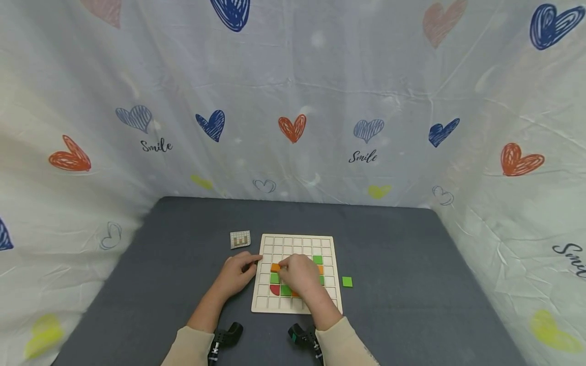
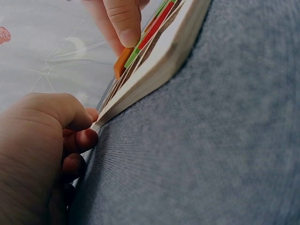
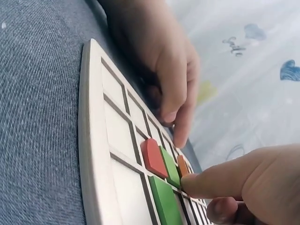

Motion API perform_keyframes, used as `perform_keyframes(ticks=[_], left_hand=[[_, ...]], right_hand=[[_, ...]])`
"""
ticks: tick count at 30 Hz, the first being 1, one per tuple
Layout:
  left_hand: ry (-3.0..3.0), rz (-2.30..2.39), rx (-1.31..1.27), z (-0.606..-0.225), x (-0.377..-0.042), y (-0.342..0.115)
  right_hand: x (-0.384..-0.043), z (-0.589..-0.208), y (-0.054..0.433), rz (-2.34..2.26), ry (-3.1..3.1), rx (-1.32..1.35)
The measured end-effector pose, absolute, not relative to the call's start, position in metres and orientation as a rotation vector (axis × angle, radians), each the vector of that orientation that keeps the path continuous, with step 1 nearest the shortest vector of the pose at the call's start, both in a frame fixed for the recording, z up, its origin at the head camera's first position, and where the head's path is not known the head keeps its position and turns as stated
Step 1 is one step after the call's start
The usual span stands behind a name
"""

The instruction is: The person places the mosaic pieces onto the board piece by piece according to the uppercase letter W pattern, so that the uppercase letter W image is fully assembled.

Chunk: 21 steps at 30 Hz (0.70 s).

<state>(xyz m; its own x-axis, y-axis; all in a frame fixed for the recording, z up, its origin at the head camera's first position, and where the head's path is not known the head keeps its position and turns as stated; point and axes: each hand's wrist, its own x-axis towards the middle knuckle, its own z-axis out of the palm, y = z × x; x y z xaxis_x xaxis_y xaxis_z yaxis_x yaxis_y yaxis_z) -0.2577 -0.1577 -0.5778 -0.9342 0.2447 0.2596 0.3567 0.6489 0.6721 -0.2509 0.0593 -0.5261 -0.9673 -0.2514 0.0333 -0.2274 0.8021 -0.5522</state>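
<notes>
A pale wooden grid board (image 1: 297,244) lies on the dark cloth, with green, orange and red tiles in several of its cells. My right hand (image 1: 299,274) reaches over it and pinches an orange tile (image 1: 275,268) at its left side. In the left wrist view that orange tile (image 2: 122,63) stands slightly tilted under a fingertip. Just nearer to me sit a green tile (image 1: 274,278) and a red tile (image 1: 274,290) with one rounded corner. My left hand (image 1: 233,274) rests beside the board, its fingertips at the left edge, fingers loosely bent.
A small card with a printed grid (image 1: 240,239) lies beyond my left hand. One loose green tile (image 1: 347,281) is right of the board. Black wrist devices (image 1: 229,334) sit near both sleeves. A white curtain (image 1: 320,168) with printed hearts surrounds the table.
</notes>
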Motion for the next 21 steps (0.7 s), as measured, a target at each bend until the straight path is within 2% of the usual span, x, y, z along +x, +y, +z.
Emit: perform_keyframes(ticks=[13,21], left_hand=[[-2.700,-1.146,-0.507,-0.578,-0.258,-0.157],[-2.721,-1.128,-0.479,-0.579,-0.259,-0.156]], right_hand=[[-0.252,-0.525,0.060,-0.854,2.999,-0.407],[-0.252,-0.516,0.074,-0.894,2.960,-0.506]])
